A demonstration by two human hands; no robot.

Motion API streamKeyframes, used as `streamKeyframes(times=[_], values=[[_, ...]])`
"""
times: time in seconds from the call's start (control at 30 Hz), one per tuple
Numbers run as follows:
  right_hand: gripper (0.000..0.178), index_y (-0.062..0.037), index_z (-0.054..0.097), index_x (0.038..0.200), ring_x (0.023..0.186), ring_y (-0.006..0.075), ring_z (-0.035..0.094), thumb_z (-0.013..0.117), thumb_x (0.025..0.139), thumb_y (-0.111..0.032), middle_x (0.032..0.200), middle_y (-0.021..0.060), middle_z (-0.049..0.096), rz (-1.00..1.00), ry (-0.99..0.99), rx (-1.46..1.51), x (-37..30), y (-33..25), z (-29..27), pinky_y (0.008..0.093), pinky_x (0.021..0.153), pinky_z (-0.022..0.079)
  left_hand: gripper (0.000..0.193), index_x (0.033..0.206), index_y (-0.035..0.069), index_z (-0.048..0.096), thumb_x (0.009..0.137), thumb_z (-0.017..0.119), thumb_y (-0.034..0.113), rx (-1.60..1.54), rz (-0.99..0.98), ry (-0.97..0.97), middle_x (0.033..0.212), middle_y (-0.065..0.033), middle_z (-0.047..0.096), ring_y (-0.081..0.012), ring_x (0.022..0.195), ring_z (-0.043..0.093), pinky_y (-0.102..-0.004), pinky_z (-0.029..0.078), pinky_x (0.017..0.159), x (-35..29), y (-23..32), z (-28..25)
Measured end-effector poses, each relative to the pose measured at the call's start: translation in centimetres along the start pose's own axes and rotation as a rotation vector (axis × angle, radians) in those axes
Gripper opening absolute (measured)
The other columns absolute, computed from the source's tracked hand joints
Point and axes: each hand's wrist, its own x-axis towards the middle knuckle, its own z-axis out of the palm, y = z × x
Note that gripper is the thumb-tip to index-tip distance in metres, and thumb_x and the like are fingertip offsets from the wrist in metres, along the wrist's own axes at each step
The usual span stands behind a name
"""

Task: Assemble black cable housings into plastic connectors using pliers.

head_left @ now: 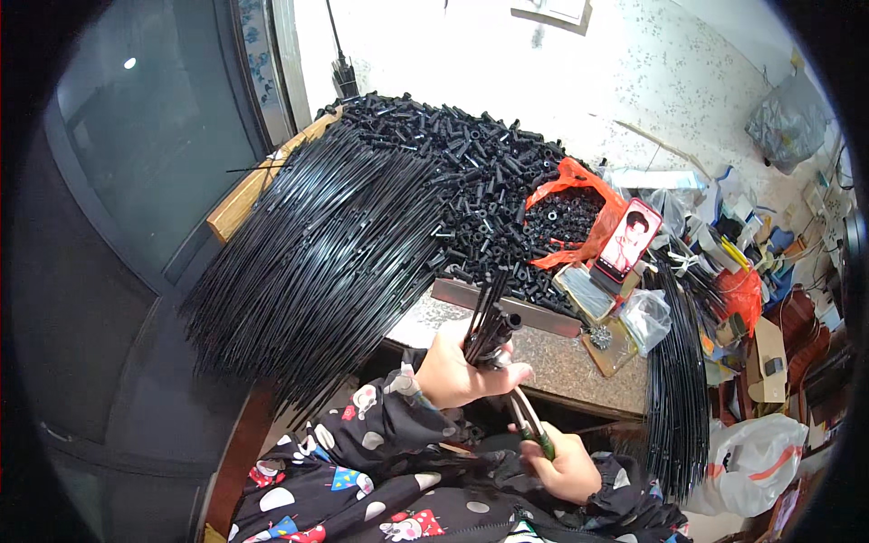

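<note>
My left hand [448, 373] is closed around a small bundle of thin black rods, like umbrella ribs [484, 324], with a short black tube [511, 321] among them. The rods point up and away from me over the table's near edge. In my right hand [570, 468], lower and to the right, are pliers [528, 412] with green handles. Their metal part reaches up to my left thumb, beneath the bundle. My left fingers partly hide the jaws, so whether they grip the rods I cannot tell.
A broad sheaf of black rods [317, 262] covers the table's left. Behind lies a heap of black tubes [471, 154], held back by a metal strip [507, 308]. On the right are a red bag [593, 244] of small black parts, a lit phone [627, 240] and more rods [677, 389].
</note>
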Motion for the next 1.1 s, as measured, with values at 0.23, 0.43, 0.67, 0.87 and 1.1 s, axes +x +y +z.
streamKeyframes(times=[0.23,0.43,0.67,0.87,1.1], values=[[0.047,-0.0037,0.041,0.125,0.095,0.0254,0.06,0.054,0.08,0.0,0.103,0.0193,0.058,-0.077,0.17,-0.036,1.0,-2.8,1.2,0.0267,0.078,0.045,0.027,0.079,0.001,0.055,0.063,0.076,0.008,-0.244,0.126,0.114,0.064,0.0053,0.05,-0.0013,0.057,0.042,-0.0179,0.035,0.05,-0.2,2.4,0.3],[0.044,-0.0037,0.042,0.124,0.101,0.0266,0.057,0.053,0.081,-0.001,0.106,0.0205,0.057,-0.064,0.15,0.03,0.7,-2.8,2.3,0.0295,0.082,0.044,0.017,0.063,0.004,0.053,0.062,0.07,0.006,-0.043,0.048,0.177,0.057,0.0064,0.046,-0.0017,0.053,0.041,-0.0187,0.034,0.047,-0.4,3.0,0.8],[0.032,-0.0017,0.054,0.106,0.076,0.0285,0.056,0.06,0.079,-0.016,0.086,0.0171,0.055,-0.123,0.219,-0.168,2.8,2.4,-2.6,0.0355,0.07,0.044,0.043,0.108,0.001,0.052,0.073,0.072,0.015,-0.067,0.12,0.028,0.065,0.0074,0.046,-0.0007,0.059,0.042,-0.0173,0.035,0.054,-0.5,1.9,-0.8],[0.035,-0.002,0.054,0.082,0.078,0.0321,0.052,0.06,0.077,-0.036,0.081,0.0141,0.05,0.047,0.591,-0.861,3.6,13.5,-3.6,0.0409,0.065,0.044,0.02,0.074,0.006,0.049,0.075,0.068,0.01,-0.145,0.068,0.049,0.06,0.003,0.051,-0.0034,0.052,0.045,-0.0181,0.036,0.049,-2.1,1.2,-3.3],[0.039,-0.002,0.053,0.091,0.085,0.0295,0.047,0.064,0.071,-0.033,0.087,0.0113,0.049,-0.019,0.693,-1.013,4.0,16.5,-3.2,0.0402,0.074,0.039,0.025,0.075,0.009,0.038,0.085,0.057,0.023,-0.907,0.524,-0.205,0.054,0.0022,0.032,-0.0081,0.045,0.035,-0.0277,0.037,0.051,-0.8,5.0,-10.3]])
